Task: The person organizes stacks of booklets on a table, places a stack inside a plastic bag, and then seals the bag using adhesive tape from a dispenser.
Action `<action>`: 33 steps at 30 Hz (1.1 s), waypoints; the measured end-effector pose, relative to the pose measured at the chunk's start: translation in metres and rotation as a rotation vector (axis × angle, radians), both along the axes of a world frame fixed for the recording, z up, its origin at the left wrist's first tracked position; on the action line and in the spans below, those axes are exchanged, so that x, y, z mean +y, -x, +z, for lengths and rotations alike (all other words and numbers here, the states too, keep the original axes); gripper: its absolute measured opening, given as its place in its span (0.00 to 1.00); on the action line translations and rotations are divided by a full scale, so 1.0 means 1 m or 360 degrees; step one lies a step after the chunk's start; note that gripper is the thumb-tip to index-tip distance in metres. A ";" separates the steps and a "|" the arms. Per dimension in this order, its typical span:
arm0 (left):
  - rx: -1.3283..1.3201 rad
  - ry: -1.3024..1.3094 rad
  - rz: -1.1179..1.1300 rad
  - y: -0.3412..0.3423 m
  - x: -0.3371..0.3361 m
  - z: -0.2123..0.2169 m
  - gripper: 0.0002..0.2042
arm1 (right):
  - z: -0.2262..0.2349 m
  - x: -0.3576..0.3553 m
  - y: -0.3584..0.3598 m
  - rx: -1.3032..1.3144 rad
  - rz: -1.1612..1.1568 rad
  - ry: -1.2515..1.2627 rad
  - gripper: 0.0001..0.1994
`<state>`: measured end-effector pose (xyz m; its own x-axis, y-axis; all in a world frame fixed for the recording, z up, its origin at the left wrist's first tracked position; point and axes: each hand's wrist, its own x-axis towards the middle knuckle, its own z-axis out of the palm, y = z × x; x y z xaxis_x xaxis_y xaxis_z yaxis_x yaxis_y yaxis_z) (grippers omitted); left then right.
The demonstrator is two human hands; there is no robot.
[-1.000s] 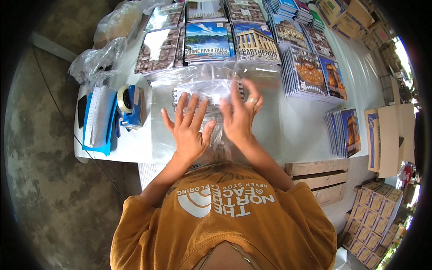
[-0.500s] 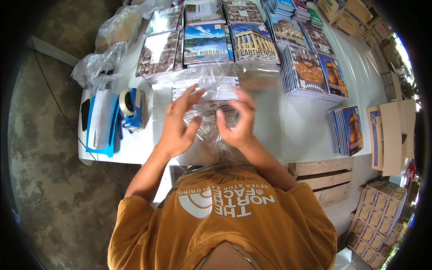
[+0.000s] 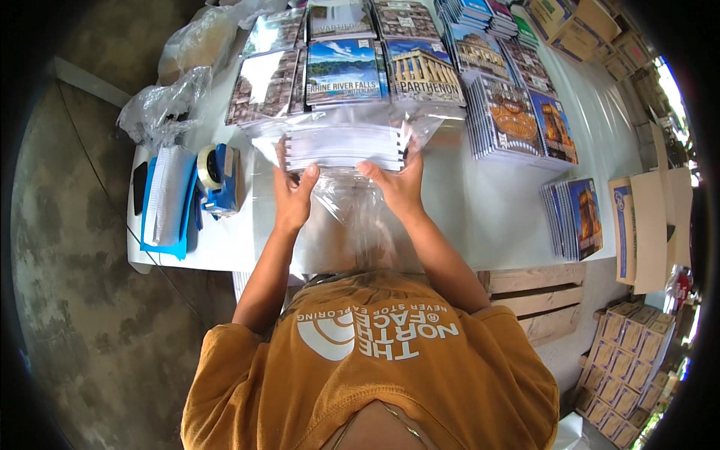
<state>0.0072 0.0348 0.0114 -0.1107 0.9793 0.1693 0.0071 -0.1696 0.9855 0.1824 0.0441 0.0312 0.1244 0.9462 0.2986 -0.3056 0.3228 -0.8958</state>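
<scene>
A stack of spiral-bound notebooks [image 3: 343, 150] is in front of me, its white page edges toward me. Clear plastic film [image 3: 346, 206], apparently a bag, surrounds the stack and spreads out toward me over the table. My left hand [image 3: 294, 195] grips the stack's left end, thumb on the near side and fingers mostly hidden behind. At the opposite end my right hand [image 3: 401, 187] holds it the same way, its thumb pressed near the front edge. Just beyond lie notebooks with a waterfall cover [image 3: 344, 71] and a columned-temple cover [image 3: 424, 71].
Left on the white table [image 3: 499, 225] are a blue tape dispenser [image 3: 222, 191], a pile of clear bags [image 3: 168, 196] and crumpled plastic [image 3: 169, 105]. More notebooks [image 3: 506, 120] stand at right, with a smaller pile [image 3: 574, 217] near the edge. Cardboard boxes [image 3: 651, 225] sit beyond it.
My hands were loosely spread above the plastic; now they have moved to the two ends of the stack and closed on it. The stack's page edges now face me more squarely.
</scene>
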 end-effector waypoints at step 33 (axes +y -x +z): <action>0.1029 -0.0442 -0.0667 0.004 0.089 0.116 0.19 | 0.006 -0.011 0.011 -0.1947 -0.0457 -0.0796 0.18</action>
<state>0.0034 0.1241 0.1278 0.4578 0.8308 0.3166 0.4417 -0.5216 0.7300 0.1712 0.0330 0.0377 -0.2936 0.6900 0.6615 0.7296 0.6089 -0.3113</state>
